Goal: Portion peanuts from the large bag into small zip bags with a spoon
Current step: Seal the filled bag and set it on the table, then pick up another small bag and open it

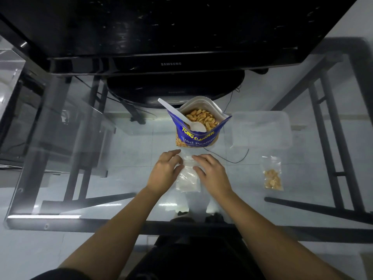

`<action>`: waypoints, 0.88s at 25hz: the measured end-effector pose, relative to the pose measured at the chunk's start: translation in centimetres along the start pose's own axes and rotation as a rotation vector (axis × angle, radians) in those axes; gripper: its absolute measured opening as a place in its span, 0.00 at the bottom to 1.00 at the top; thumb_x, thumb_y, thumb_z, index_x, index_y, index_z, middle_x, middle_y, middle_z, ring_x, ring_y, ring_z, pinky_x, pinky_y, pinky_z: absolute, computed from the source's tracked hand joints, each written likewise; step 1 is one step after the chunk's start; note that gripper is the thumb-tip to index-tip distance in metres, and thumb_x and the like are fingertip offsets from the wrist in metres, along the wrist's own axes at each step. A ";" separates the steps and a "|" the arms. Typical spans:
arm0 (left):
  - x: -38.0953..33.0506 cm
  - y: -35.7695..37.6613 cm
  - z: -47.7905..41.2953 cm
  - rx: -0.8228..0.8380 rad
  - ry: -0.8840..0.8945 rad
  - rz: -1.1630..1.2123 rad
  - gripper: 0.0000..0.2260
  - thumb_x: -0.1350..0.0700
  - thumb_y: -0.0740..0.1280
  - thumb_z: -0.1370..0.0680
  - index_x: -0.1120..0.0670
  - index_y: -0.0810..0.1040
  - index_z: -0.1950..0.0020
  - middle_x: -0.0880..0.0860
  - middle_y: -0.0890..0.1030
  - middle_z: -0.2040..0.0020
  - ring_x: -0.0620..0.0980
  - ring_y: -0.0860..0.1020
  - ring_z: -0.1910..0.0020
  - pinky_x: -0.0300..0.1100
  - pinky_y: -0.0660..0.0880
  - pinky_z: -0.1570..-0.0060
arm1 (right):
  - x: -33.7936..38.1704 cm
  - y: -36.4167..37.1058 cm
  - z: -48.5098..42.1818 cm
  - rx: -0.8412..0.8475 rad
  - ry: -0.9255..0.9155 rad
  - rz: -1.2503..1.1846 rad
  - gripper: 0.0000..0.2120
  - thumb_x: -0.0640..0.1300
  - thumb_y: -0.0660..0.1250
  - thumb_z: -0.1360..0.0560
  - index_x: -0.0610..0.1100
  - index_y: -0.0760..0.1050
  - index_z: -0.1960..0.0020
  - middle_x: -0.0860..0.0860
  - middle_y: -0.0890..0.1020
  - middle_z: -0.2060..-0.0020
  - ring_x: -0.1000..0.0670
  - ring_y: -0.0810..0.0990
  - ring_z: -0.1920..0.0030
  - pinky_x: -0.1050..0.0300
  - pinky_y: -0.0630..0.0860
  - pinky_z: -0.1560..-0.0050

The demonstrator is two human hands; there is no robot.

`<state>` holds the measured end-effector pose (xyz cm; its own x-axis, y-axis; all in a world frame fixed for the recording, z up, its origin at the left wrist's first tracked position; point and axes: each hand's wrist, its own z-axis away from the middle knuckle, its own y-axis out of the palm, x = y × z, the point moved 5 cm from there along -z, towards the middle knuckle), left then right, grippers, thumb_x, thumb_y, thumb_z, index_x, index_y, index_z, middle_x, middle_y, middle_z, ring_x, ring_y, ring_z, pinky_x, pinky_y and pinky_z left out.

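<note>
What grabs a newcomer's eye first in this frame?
The open blue peanut bag standing mid-table, with a white spoon resting in its mouth, bowl inside and handle out to the left. Just in front of it, the left hand and right hand pinch an empty small zip bag on the glass table. Off to the right lies a filled zip bag, near a clear tub.

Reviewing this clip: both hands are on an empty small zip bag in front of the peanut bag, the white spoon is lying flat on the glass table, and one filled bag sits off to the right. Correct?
Not quite. The white spoon is not on the glass table; the head view shows it propped inside the open peanut bag. The rest holds: left hand and right hand on the empty small zip bag, filled bag to the right.
</note>
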<state>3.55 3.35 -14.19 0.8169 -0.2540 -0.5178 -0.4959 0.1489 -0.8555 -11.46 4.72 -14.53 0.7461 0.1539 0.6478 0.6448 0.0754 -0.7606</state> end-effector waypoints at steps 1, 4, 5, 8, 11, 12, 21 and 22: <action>0.1 -0.1 0.0 -0.002 0.012 -0.007 0.05 0.62 0.73 0.30 0.59 0.79 0.57 0.60 0.80 0.44 0.60 0.78 0.48 0.46 0.76 0.50 | 0.0 -0.1 0.1 -0.010 0.009 -0.007 0.15 0.38 0.71 0.30 0.42 0.78 0.43 0.45 0.81 0.53 0.45 0.81 0.53 0.58 0.77 0.53; 0.0 -0.9 0.1 -0.006 0.066 -0.010 0.04 0.58 0.71 0.28 0.59 0.81 0.57 0.60 0.79 0.44 0.59 0.77 0.47 0.45 0.74 0.49 | 0.2 -0.5 0.5 -0.023 0.113 -0.106 0.11 0.41 0.69 0.27 0.41 0.78 0.46 0.46 0.81 0.53 0.47 0.80 0.52 0.63 0.73 0.52; -0.1 -1.2 0.2 0.005 0.079 0.004 0.05 0.57 0.70 0.28 0.58 0.82 0.56 0.60 0.79 0.44 0.59 0.77 0.47 0.44 0.72 0.49 | 0.3 -0.6 0.6 -0.037 0.150 -0.146 0.09 0.41 0.69 0.27 0.41 0.78 0.48 0.46 0.82 0.54 0.49 0.80 0.53 0.64 0.72 0.53; -0.4 -2.2 0.1 0.087 0.029 0.146 0.05 0.56 0.69 0.26 0.58 0.81 0.55 0.55 0.81 0.47 0.49 0.77 0.49 0.37 0.69 0.48 | 0.5 -1.1 1.0 -0.082 0.283 -0.316 0.04 0.41 0.69 0.27 0.42 0.78 0.52 0.51 0.82 0.58 0.55 0.80 0.57 0.69 0.72 0.56; -0.6 -3.2 -0.1 0.171 -0.167 0.410 0.06 0.55 0.71 0.27 0.57 0.78 0.56 0.46 0.80 0.62 0.38 0.76 0.64 0.30 0.71 0.60 | 0.8 -1.7 1.2 -0.046 0.432 -0.541 0.02 0.42 0.69 0.27 0.47 0.77 0.55 0.57 0.80 0.62 0.62 0.78 0.61 0.75 0.71 0.59; -0.8 -3.4 0.0 0.183 -0.224 0.481 0.06 0.55 0.71 0.27 0.57 0.78 0.56 0.45 0.79 0.64 0.39 0.76 0.66 0.28 0.71 0.63 | 1.0 -1.9 1.4 -0.028 0.461 -0.578 0.02 0.41 0.68 0.26 0.47 0.77 0.55 0.57 0.80 0.62 0.62 0.78 0.61 0.75 0.71 0.60; -0.9 -0.8 1.1 0.073 -0.329 0.419 0.10 0.60 0.68 0.25 0.54 0.75 0.44 0.54 0.82 0.59 0.48 0.79 0.60 0.39 0.76 0.56 | -0.1 -6.2 2.5 -0.092 0.506 -0.596 0.03 0.44 0.64 0.24 0.50 0.77 0.52 0.55 0.80 0.57 0.56 0.78 0.55 0.67 0.74 0.55; -1.2 -0.4 1.3 0.052 -0.318 0.349 0.11 0.59 0.68 0.25 0.55 0.75 0.43 0.54 0.81 0.57 0.50 0.79 0.58 0.42 0.76 0.54 | -0.2 -6.5 2.7 -0.080 0.495 -0.605 0.03 0.45 0.64 0.24 0.51 0.76 0.52 0.54 0.81 0.57 0.54 0.79 0.55 0.64 0.75 0.53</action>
<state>3.17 4.82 -13.26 0.6580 0.1239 -0.7428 -0.7479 0.2228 -0.6254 -16.21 6.85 -9.83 0.2360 -0.3499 0.9066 0.9588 -0.0682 -0.2759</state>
